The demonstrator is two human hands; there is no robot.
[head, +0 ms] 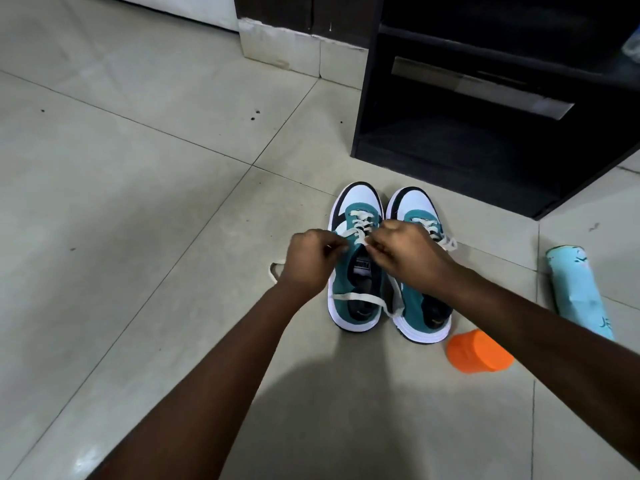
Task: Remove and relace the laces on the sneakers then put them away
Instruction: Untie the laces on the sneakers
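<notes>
Here the fingertips of the left hand (311, 261) curl in and pinch the white lace (349, 234) at the upper eyelets of the left sneaker (353, 258), while the right hand (408, 251) curls its thumb and fingers around the same lace just beside the tongue. Both hands sit close together over that shoe's throat, nearly touching. Loose lace trails across the shoe's opening near the heel and loops onto the floor (138, 202) to the left. The right sneaker (420, 271) stands just beside its mate, toes pointing toward the dark shoe cabinet (485, 98). An orange cup (478, 351) and a pale blue bottle (578, 292) lie on the floor off to the right. The lace looks soft, flat and limp, so it probably handles best pinched near its tip; the light shoe may slide on the smooth tile unless steadied.
</notes>
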